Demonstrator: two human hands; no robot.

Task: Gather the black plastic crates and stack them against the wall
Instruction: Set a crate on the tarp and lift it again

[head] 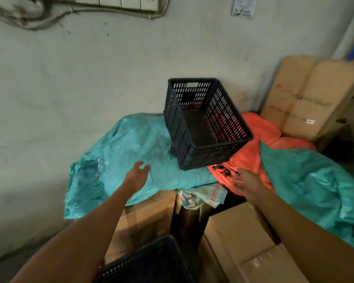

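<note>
An empty black plastic crate (204, 123) with slotted walls sits tilted on the teal sack (131, 144) and the orange sack (262, 135), its far end against the grey wall (90, 74). My left hand (137, 175) hovers over the teal sack, a short way below and left of the crate, fingers apart and holding nothing. My right hand (246, 183) is just below the crate's near right corner, over the orange sack, fingers spread and empty. A second black crate (147, 264) shows partly at the bottom edge, between my forearms.
Cardboard boxes (239, 242) lie under and in front of the sacks. A tall cardboard box (307, 99) leans in the right corner. Another teal sack (319, 190) covers the right side. A striped cloth (202, 198) hangs between the boxes. Cables run along the wall at top left.
</note>
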